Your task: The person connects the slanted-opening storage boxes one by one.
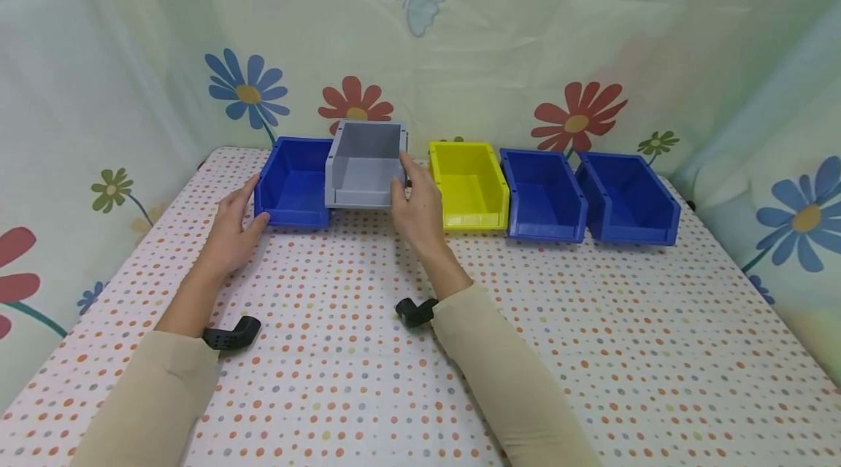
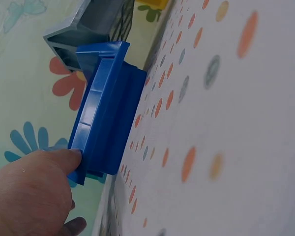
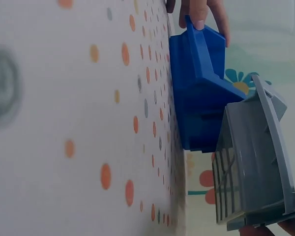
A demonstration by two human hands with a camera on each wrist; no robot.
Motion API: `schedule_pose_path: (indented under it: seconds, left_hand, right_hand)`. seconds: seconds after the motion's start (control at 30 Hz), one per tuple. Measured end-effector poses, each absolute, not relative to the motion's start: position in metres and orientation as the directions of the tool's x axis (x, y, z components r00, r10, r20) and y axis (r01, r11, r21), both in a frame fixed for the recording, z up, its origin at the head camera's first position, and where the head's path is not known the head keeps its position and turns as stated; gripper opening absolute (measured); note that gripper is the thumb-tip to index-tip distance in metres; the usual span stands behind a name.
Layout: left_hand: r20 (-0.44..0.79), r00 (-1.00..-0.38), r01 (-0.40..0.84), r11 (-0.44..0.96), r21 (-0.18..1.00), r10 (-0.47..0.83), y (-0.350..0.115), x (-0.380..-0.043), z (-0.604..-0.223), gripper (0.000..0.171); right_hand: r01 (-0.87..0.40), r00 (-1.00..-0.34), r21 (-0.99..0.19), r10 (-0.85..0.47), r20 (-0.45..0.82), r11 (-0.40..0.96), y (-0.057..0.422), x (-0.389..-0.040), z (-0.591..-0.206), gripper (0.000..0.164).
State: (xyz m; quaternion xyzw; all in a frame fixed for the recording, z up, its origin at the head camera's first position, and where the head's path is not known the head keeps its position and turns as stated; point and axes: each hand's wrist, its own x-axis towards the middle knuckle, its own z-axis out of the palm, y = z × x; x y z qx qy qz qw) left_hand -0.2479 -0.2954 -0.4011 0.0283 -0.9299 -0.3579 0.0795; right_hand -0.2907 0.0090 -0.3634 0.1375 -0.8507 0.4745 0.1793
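A grey open-front storage bin [image 1: 368,176] is held up off the table by my right hand [image 1: 422,213], which grips its right side wall with the thumb near the front. In the right wrist view the ribbed underside of the grey bin [image 3: 253,162] shows above the tabletop. My left hand [image 1: 231,233] holds the left front corner of the leftmost blue bin [image 1: 296,193], thumb on the front lip and fingers along the outer side. That blue bin stands on the table, just left of the grey one.
Right of the grey bin, a yellow bin [image 1: 469,193], a blue bin [image 1: 547,197] and another blue bin [image 1: 631,201] stand in a row along the back. The dotted tablecloth [image 1: 342,379] covers the table. A flowered curtain [image 1: 493,29] hangs behind.
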Motion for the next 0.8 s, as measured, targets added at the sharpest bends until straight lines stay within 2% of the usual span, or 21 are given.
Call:
schedule_pose_path:
  seconds: [0.2,0.3,0.57,0.8]
  left_hand:
    - [0.131,-0.984,-0.002,0.751,0.661,-0.117,-0.294,-0.249,-0.402,0.069]
    - [0.128,-0.985,-0.003,0.749,0.663,-0.117,-0.294,-0.247,-0.402,0.069]
    - [0.119,-0.986,-0.007,0.748,0.664,-0.115,-0.294,-0.243,-0.404,0.069]
    - [0.113,-0.985,-0.029,0.760,0.649,-0.134,-0.293,-0.245,-0.403,0.069]
  right_hand:
    - [-0.380,-0.901,-0.724,-0.052,0.431,0.576,0.008,-0.290,-0.361,0.053]
    - [-0.401,-0.880,-0.673,-0.057,0.472,0.622,0.005,-0.287,-0.362,0.056]
    - [-0.556,-0.697,-0.379,-0.168,0.697,0.739,-0.008,-0.281,-0.360,0.053]
    - [-0.626,-0.597,-0.259,-0.238,0.766,0.736,-0.017,-0.282,-0.358,0.050]
